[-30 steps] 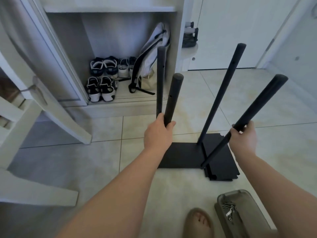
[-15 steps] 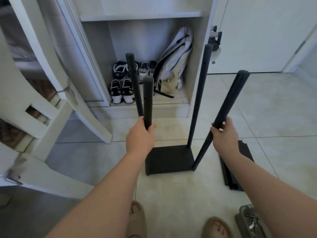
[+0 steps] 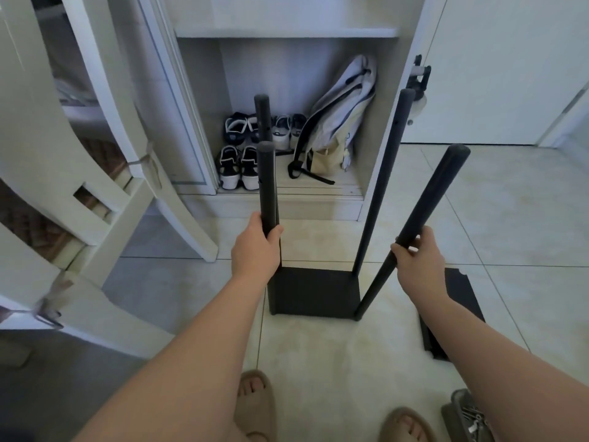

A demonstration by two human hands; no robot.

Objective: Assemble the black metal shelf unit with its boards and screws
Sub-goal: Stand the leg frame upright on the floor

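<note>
We see a pale tiled floor (image 3: 510, 218). On it stands the black shelf board (image 3: 314, 291) with its posts (image 3: 379, 186). More black boards (image 3: 459, 295) lie to the right, and a small tray (image 3: 452, 406), maybe holding screws (image 3: 475, 416), sits near them.

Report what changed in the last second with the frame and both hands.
The shelf frame shifted left, away from the spare boards, and tilted nearer upright. Unchanged: left hand grips the near-left pole, right hand the near-right pole.
</note>
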